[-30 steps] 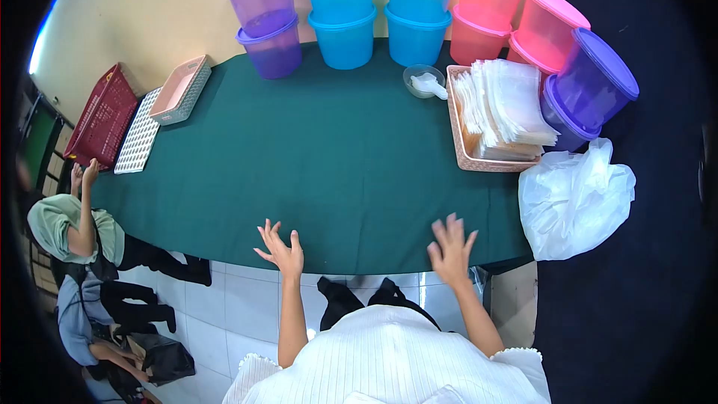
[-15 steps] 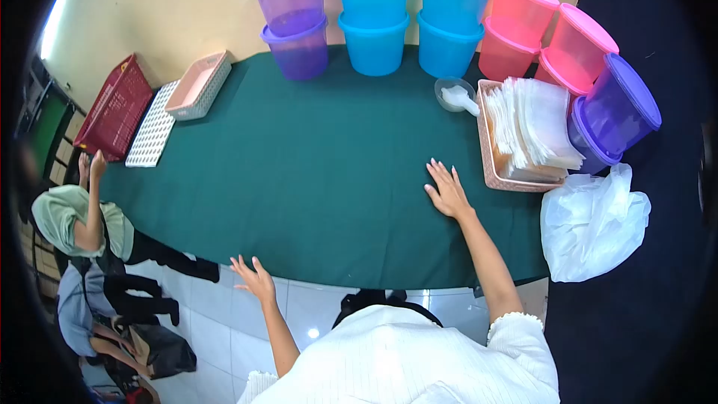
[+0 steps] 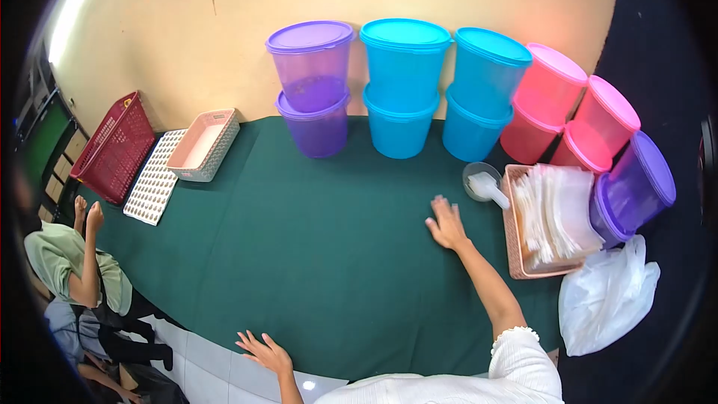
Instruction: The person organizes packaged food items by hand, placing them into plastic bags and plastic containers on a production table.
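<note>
My right hand (image 3: 447, 224) rests palm down on the green tablecloth (image 3: 299, 254), fingers spread, holding nothing. Just right of it are a small clear bowl with a white scoop (image 3: 486, 185) and a pink basket (image 3: 514, 254) packed with clear plastic bags (image 3: 557, 213). At the table's front edge my left hand (image 3: 267, 353) is open and empty, its fingers apart near the cloth; whether it touches the cloth I cannot tell.
Stacked purple (image 3: 318, 123), blue (image 3: 400, 131) and pink tubs (image 3: 531, 135) line the back and right. A white plastic bag (image 3: 606, 299) lies at the right. At left are a red basket (image 3: 116, 153), a patterned sheet (image 3: 155, 183), a pale basket (image 3: 202, 150) and two people.
The view has tilted upward, so the table sits lower in the picture. My left hand has moved to the table's front edge. My right hand is nearer the scoop bowl, still open.
</note>
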Motion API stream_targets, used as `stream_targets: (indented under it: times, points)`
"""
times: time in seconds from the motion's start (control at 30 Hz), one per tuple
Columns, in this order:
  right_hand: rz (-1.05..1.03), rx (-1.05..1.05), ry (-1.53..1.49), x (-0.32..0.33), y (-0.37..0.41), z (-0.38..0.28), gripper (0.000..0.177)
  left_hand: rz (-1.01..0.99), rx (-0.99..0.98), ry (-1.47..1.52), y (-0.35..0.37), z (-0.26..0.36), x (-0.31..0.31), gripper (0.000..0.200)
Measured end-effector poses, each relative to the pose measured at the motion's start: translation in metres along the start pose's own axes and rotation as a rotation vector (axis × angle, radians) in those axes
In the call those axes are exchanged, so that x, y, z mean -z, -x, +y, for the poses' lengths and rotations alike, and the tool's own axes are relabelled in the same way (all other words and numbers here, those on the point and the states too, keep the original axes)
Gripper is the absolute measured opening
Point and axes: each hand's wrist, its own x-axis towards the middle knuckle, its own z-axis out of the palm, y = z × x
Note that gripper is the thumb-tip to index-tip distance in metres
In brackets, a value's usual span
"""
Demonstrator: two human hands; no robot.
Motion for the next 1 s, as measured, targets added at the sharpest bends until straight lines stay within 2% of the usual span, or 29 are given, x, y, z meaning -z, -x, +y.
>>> stream_targets:
  times: [0.07,0.1,0.13,0.2,0.23,0.3,0.33,0.4,0.47,0.5,0.53,0.6,0.67,0.7,0.77,0.87,0.9,0.93,1.0]
  points:
    - [-0.291,0.524,-0.138,0.011,-0.014,-0.031,0.056,-0.002,0.022,-0.015,-0.002,0.003,0.001,0.054]
    - [-0.203,0.545,-0.149,0.003,-0.027,-0.035,0.054,0.007,0.012,0.001,-0.002,0.004,0.000,0.053]
    - [-0.027,0.461,-0.099,-0.005,-0.043,-0.039,0.051,0.014,0.003,0.012,0.000,0.002,0.001,0.052]
    - [0.276,0.060,0.033,-0.043,-0.078,-0.037,0.048,0.022,0.005,0.020,0.001,0.000,0.000,0.052]
    - [0.258,0.066,0.028,-0.032,-0.078,-0.056,0.048,0.039,-0.015,0.043,0.001,-0.002,0.000,0.051]
    - [-0.048,0.166,0.004,-0.013,-0.069,-0.096,0.045,0.043,-0.008,0.044,0.000,-0.004,-0.001,0.051]
    - [-0.135,0.501,-0.063,-0.028,-0.063,-0.104,0.043,0.045,-0.008,0.058,0.000,-0.003,-0.001,0.050]
    - [-0.243,0.657,-0.363,-0.048,-0.053,-0.121,0.042,0.049,-0.001,0.064,0.002,0.001,0.001,0.049]
    - [0.022,0.350,-0.235,-0.060,-0.057,-0.129,0.044,0.064,-0.024,0.109,0.001,-0.002,0.001,0.048]
    - [0.142,0.115,-0.221,-0.077,-0.057,-0.132,0.045,0.074,-0.031,0.099,0.001,-0.005,-0.002,0.047]
    - [0.139,0.116,-0.231,-0.064,-0.044,-0.144,0.045,0.081,-0.031,0.091,0.000,-0.005,-0.002,0.047]
    - [-0.292,0.685,-0.049,-0.036,-0.006,-0.164,0.046,0.073,-0.036,0.123,0.000,-0.003,-0.001,0.047]
    - [-0.493,0.943,-0.358,-0.029,0.045,-0.176,0.045,0.075,-0.030,0.127,-0.001,-0.005,-0.004,0.046]
    - [-0.498,0.946,-0.358,-0.021,0.060,-0.177,0.045,0.093,-0.035,0.146,-0.002,-0.006,-0.006,0.046]
    - [-0.364,0.796,-0.473,-0.008,0.094,-0.176,0.046,0.135,-0.039,0.179,0.000,-0.004,-0.006,0.045]
    - [-0.308,0.780,-0.470,-0.001,0.163,-0.171,0.046,0.169,-0.049,0.192,-0.002,-0.009,-0.012,0.044]
    - [-0.428,0.905,-0.383,0.002,0.189,-0.168,0.047,0.163,-0.046,0.185,-0.003,-0.009,-0.011,0.044]
    - [-0.549,1.042,-0.454,-0.001,0.213,-0.162,0.046,0.169,-0.052,0.193,-0.003,-0.007,-0.010,0.044]
    - [-0.622,1.118,-0.578,0.006,0.246,-0.154,0.044,0.188,-0.062,0.208,-0.004,-0.008,-0.013,0.043]
